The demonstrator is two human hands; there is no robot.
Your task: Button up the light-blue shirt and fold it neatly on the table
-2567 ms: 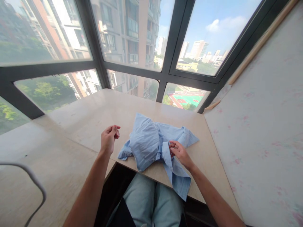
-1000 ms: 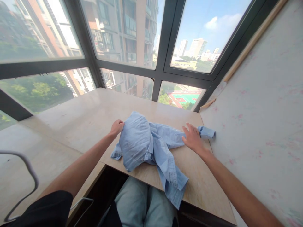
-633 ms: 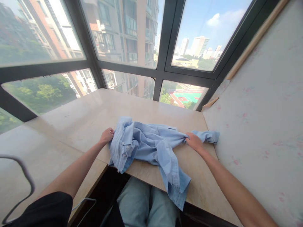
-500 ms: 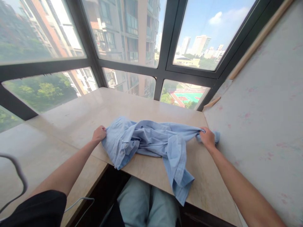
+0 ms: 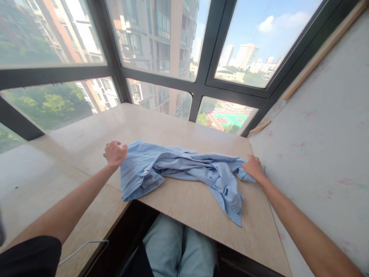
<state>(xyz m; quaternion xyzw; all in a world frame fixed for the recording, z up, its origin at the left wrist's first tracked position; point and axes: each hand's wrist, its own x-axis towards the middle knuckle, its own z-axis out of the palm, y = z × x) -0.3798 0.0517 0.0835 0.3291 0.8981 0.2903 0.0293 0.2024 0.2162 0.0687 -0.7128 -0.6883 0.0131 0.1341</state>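
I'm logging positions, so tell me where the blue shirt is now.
In the head view, the blue shirt lies across the tabletop, mid-picture, between the left hand and the right hand.

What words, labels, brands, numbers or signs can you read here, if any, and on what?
None. No readable text shows on the blue shirt, the tabletop or the flowered wall.
Any lettering on the buildings or sports court outside is too small or blurred to read.

Light blue shirt (image 5: 187, 167) lying all crumpled sideways across the counter (image 5: 173, 202), a couple of white buttons (image 5: 145, 172) showing. Right hand (image 5: 250, 165) has one end bunched up, left hand's (image 5: 120, 149) loosely curled, fingers apart, right by the other. Dark-framed windows (image 5: 200, 82) behind, flowery wall (image 5: 319, 161) on the right.
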